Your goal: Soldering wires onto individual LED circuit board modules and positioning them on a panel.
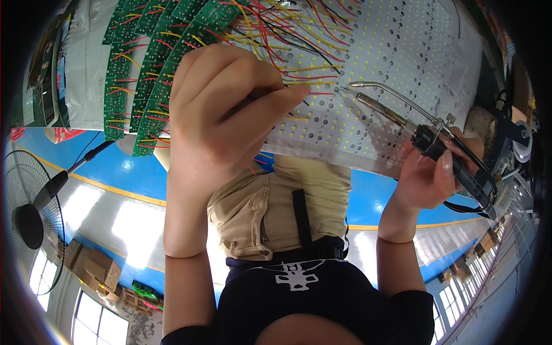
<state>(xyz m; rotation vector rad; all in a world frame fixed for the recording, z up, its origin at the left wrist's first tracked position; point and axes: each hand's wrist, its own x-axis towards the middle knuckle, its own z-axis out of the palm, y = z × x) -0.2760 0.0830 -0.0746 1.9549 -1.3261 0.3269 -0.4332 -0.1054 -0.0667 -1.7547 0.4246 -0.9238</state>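
Note:
My left hand [224, 109] is closed in a pinch over a white LED board [397, 63], with thin wires [321, 93] coming out at its fingertips. Red, yellow and black ends show there; exactly which ones are gripped is partly hidden. In my right hand [422, 184] is a soldering iron [425, 140], with a thin curved metal tube [397, 95] clamped alongside it. The iron's tip points left, close to the wire ends and just above the board. Under and beyond my left hand lie overlapping green circuit boards [152, 86] with short wires attached.
A loose bundle of coloured wires [276, 29] spreads across the board's far side. Right of the board stands a soldering stand [509, 132]. A black fan [34, 221] is at the left. Cardboard boxes [95, 267] sit on the floor behind.

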